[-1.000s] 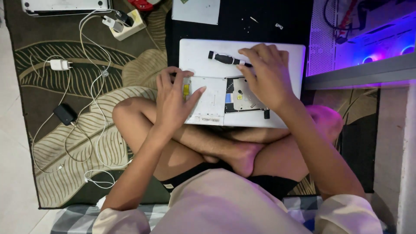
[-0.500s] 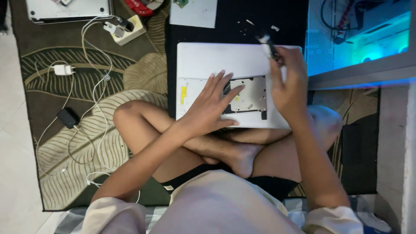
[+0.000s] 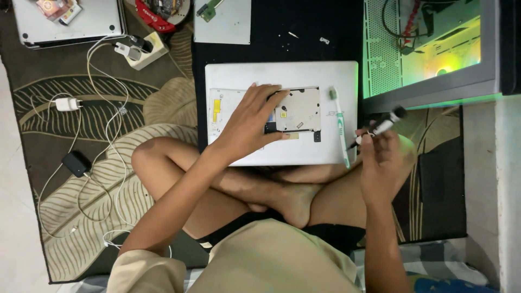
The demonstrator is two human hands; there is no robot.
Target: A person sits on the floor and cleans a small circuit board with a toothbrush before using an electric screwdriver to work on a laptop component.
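The left hand (image 3: 251,126) lies spread, palm down, on the smooth white underside of a laptop (image 3: 282,76), fingertips touching the exposed grey metal drive bay (image 3: 298,108). The right hand (image 3: 382,157), off the laptop's right edge, is closed around a slim black screwdriver (image 3: 380,128), tilted. A green-and-white toothbrush (image 3: 340,127) lies on the laptop near that edge. The laptop rests against crossed bare legs on a leaf-patterned rug (image 3: 87,179) strewn with white cables (image 3: 103,135) and a charger (image 3: 67,103). A lit computer case (image 3: 434,49) stands to the right.

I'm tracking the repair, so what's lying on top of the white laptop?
On the laptop: a toothbrush, the left hand and a metal drive. The hand covers part of the opened bay.
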